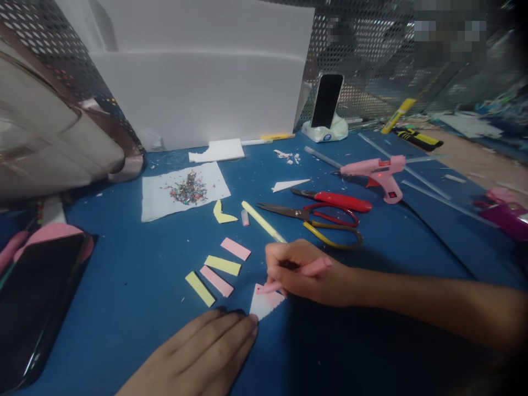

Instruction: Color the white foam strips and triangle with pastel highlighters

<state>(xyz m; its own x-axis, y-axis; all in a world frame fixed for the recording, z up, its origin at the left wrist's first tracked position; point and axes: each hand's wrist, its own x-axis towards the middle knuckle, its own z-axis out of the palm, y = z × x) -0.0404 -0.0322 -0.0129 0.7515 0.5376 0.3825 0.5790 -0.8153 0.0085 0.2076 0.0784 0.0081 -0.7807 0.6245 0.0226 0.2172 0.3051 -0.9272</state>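
Note:
My right hand (pixel 301 270) grips a pink marker (pixel 297 275), its tip resting on a small white paper triangle (pixel 264 303) whose top edge is coloured pink. My left hand (pixel 206 352) lies flat on the blue table (pixel 124 308), fingers together, fingertips pinning the triangle's lower left corner. Several pink and yellow paper strips (pixel 218 269) lie just left of the triangle. A pale yellow marker (pixel 262 221) lies beyond my right hand.
Scissors (pixel 325 220) and a red cutter (pixel 338 200) lie behind my right hand, with a pink glue gun (pixel 377 171) farther back. A white sheet with glitter (pixel 185 190), white boards (pixel 198 71), a propped phone (pixel 326 100) and a dark tablet (pixel 37 302) surround the spot.

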